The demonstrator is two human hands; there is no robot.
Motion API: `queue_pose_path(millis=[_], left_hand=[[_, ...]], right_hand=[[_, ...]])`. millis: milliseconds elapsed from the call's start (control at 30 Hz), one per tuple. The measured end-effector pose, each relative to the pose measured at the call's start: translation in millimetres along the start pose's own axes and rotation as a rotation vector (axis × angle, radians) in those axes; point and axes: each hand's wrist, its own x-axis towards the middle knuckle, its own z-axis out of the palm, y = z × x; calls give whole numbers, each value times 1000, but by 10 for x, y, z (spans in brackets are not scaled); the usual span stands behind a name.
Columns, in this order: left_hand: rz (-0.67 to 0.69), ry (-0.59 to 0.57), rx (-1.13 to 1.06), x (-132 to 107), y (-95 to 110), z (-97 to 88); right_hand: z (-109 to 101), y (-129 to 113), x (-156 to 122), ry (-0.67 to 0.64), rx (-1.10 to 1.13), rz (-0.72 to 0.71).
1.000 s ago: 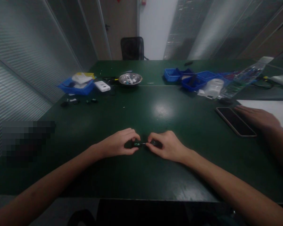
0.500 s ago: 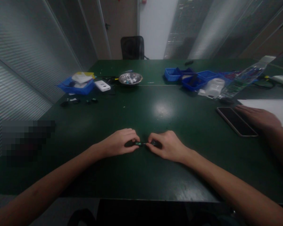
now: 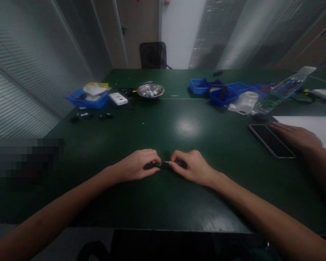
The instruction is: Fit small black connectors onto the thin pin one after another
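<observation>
Low over the green table (image 3: 152, 203), my left hand (image 3: 139, 164) pinches a small dark piece with a green circuit board (image 3: 159, 165) between thumb and fingertips. Facing it, my right hand (image 3: 191, 165) is closed on something dark, mostly hidden by the fingers. A thin light-coloured wire or pin (image 3: 165, 162) spans the narrow gap between the two hands; which part it belongs to I cannot tell.
Another person's hand (image 3: 296, 136) rests beside a phone (image 3: 271, 141) at the right. Farther back are a plastic bottle (image 3: 281, 92), a blue tray (image 3: 198, 87), a metal bowl (image 3: 150, 96), a white device (image 3: 118, 98) and a blue basket (image 3: 97, 103). Small black parts (image 3: 74, 119) lie at left.
Between the hands, the board has tilted so less of its green face shows. The thin piece sits slightly higher. Both hands keep their grip and nearly the same place.
</observation>
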Motion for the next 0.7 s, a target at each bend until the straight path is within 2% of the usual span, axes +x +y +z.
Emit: queue_pose_path(millis=[700], left_hand=[[0,3,55,14,-29,73]], right_hand=[[44,-70,54,-38,-61,-50]])
